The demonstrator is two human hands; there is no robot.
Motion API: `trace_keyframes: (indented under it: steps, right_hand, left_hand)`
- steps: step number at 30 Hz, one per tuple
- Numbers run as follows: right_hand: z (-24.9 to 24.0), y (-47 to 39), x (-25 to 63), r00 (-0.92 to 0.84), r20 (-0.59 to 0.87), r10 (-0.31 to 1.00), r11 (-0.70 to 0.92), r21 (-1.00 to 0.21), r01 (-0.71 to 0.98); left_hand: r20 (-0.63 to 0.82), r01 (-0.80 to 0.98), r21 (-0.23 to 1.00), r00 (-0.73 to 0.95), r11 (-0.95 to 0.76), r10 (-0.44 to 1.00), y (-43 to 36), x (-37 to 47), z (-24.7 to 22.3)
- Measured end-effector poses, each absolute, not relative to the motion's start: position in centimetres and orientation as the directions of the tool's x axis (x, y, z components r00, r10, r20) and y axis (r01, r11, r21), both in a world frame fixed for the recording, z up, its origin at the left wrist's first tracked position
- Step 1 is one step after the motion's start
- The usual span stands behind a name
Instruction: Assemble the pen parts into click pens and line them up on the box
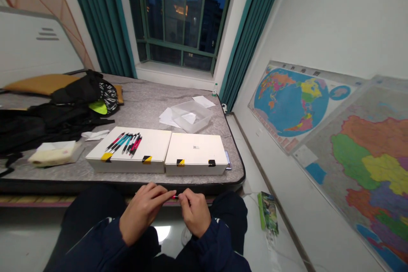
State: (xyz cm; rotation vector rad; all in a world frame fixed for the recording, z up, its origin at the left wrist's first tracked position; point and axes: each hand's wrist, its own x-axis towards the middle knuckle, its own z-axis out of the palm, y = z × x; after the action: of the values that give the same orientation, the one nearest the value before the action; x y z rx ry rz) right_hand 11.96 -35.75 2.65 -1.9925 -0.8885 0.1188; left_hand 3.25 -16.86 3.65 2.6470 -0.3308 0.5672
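Observation:
Both hands are close together above my lap, in front of the mattress edge. A small red and dark pen [175, 196] spans the gap between them, mostly hidden by the fingers. My left hand [145, 208] has its fingers closed on the red end. The fingertips of my right hand [195, 212] pinch the dark end. Beyond them, several pens [126, 143] in red, teal and black lie in a row on the left white box [156, 140]. Beside it stands the right white box [207, 146], closed, with black and yellow tape on its front.
Behind the boxes lie a clear plastic tray [199, 123] and papers [204, 101]. A tissue pack [55, 154] and black bags [47, 121] are at the left. A phone [228, 160] shows beside the right box. A green box [268, 212] stands on the floor at the right.

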Motion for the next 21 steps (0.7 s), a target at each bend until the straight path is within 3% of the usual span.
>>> trace_keyframes:
  steps: [4, 8, 17, 21]
  right_hand:
    - [2.1, -35.7, 12.2, 0.744, 0.104, 0.66, -0.113, -0.965, 0.236]
    - [1.5, -35.5, 12.6, 0.585, -0.035, 0.81, 0.046, -0.991, -0.124]
    - [1.1, -35.8, 11.9, 0.618, -0.09, 0.781, 0.047, -0.978, -0.202]
    - [1.5, -35.9, 12.0, 0.714, 0.015, 0.7, 0.084, -0.995, -0.062]
  left_hand:
    - [0.403, -0.292, 0.392, 0.907, -0.873, -0.122, -17.5, 3.8, 5.0]
    - [0.357, -0.304, 0.468, 0.924, -0.83, -0.137, -18.0, 3.7, 5.2]
    - [0.293, -0.277, 0.394, 0.942, -0.876, -0.166, -19.2, 3.9, 4.9]
    - [0.288, -0.232, 0.414, 0.951, -0.88, -0.115, -19.8, 4.2, 5.3]
